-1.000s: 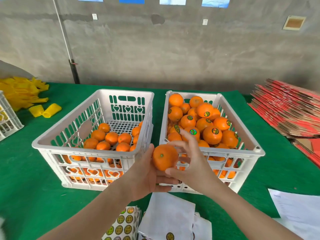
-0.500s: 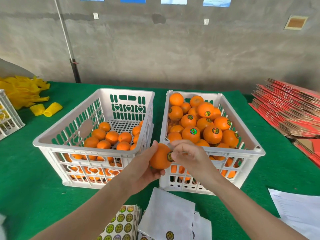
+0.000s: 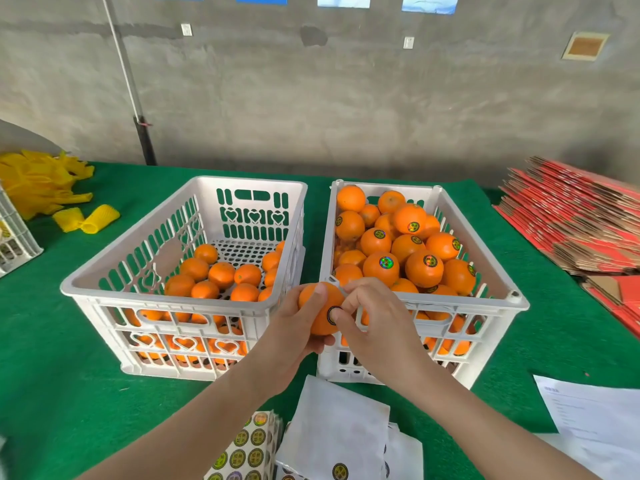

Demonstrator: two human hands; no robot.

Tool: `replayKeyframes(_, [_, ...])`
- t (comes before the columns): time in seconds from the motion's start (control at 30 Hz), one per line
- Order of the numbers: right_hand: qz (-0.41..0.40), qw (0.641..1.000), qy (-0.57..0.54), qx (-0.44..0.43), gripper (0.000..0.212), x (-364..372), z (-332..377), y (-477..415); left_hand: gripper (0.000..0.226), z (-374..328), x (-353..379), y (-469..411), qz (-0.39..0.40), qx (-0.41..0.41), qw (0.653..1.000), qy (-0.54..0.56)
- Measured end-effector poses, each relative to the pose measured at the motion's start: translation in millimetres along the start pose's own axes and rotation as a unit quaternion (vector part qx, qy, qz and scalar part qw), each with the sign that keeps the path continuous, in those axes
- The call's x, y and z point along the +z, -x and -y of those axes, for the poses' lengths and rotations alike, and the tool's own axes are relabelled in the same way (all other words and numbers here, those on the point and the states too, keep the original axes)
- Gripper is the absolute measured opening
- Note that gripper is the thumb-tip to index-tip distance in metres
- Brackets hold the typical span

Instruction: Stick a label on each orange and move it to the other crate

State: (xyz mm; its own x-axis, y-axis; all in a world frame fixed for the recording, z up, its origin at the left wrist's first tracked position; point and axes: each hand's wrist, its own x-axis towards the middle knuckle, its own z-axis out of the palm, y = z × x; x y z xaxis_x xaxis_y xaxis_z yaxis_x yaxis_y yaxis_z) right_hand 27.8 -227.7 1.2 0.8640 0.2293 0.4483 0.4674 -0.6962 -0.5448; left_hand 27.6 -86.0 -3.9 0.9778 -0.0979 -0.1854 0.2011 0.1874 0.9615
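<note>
Head view
Held orange (image 3: 317,306): in the air before the near corners of the two crates, where they meet.
Left hand (image 3: 294,336): cups the orange from the left, thumb over the top, fingers (image 3: 325,341) curled under it.
Right hand (image 3: 377,327): thumb presses the round label (image 3: 333,315) onto the orange's right face; the other fingers are bent over the top.
Left crate (image 3: 114,252): white, with a low layer of unlabelled oranges (image 3: 221,273).
Right crate (image 3: 504,275): white, piled high with labelled oranges (image 3: 384,266).
Bench (image 3: 52,375): green-covered; sticker sheets (image 3: 242,448) lie at the near edge, white backing papers (image 3: 339,420) just right of them.
Edges: yellow foam nets (image 3: 38,185) far left, flat red cartons (image 3: 571,216) right.
</note>
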Motion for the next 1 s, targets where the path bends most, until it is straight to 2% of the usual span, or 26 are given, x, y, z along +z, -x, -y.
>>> replayKeyframes(0.1, [-0.024, 1.000, 0.012, -0.003, 0.019, -3.7, 0.0, -0.2, 0.040, -2.9, 1.9, 0.9, -0.024, 0.046, 0.996, -0.076])
replayKeyframes(0.23, [-0.053, 0.998, 0.028, -0.009, 0.020, -9.7, 2.7, -3.3, 0.033, -8.3, 3.6, 0.9, -0.032, 0.085, 0.990, -0.108])
replayKeyframes(0.37, [-0.060, 0.998, 0.030, 0.014, 0.024, -10.8, 3.8, -6.5, 0.042, -15.5, 4.7, 0.4, -0.022, 0.099, 0.988, -0.120])
replayKeyframes(0.43, [-0.052, 0.997, -0.006, 0.054, 0.035, -13.9, -1.0, -11.0, 0.050, -18.8, 4.4, 0.9, -0.020, 0.103, 0.988, -0.114])
replayKeyframes(0.5, [-0.032, 0.993, -0.092, 0.063, 0.046, -14.8, -4.2, -14.1, 0.056, -21.0, 5.3, -1.6, -0.009, 0.109, 0.987, -0.114])
replayKeyframes(0.57, [-0.024, 0.990, -0.142, -0.007, 0.053, -11.6, -3.4, -16.2, 0.057, -24.3, 8.3, -11.2, 0.010, 0.111, 0.989, -0.096])
replayKeyframes(0.63, [-0.043, 0.988, -0.123, -0.084, 0.059, -5.7, -7.7, -23.3, 0.062, -28.9, 14.3, -30.0, 0.022, 0.106, 0.992, -0.071])
replayKeyframes(0.67, [-0.056, 0.988, -0.113, -0.087, 0.061, -4.4, -11.9, -30.2, 0.063, -32.1, 18.6, -42.2, 0.033, 0.096, 0.993, -0.063])
replayKeyframes(0.77, [-0.078, 0.989, -0.119, -0.027, 0.070, -8.5, -31.4, -63.3, 0.058, -43.7, 33.7, -78.0, 0.069, 0.050, 0.996, -0.034])
replayKeyframes(0.83, [-0.114, 0.987, -0.111, -0.007, 0.067, -13.2, -53.9, -94.5, 0.053, -48.9, 40.4, -99.7, 0.041, 0.045, 0.993, -0.099])
replayKeyframes(0.87, [-0.145, 0.984, -0.100, 0.008, 0.065, -16.6, -68.2, -113.6, 0.047, -49.2, 40.9, -108.4, 0.014, 0.063, 0.981, -0.183])
replayKeyframes(0.9, [-0.175, 0.980, -0.083, 0.032, 0.063, -21.2, -83.9, -134.4, 0.039, -47.8, 39.2, -115.2, -0.009, 0.089, 0.954, -0.286])
replayKeyframes(0.97, [-0.206, 0.972, -0.055, 0.104, 0.062, -31.0, -114.5, -175.4, 0.032, -40.6, 34.3, -121.9, -0.033, 0.134, 0.876, -0.462])
replayKeyframes(1.0, [-0.208, 0.967, -0.041, 0.144, 0.061, -34.8, -130.2, -193.1, 0.031, -35.4, 32.0, -123.3, -0.038, 0.153, 0.850, -0.502])
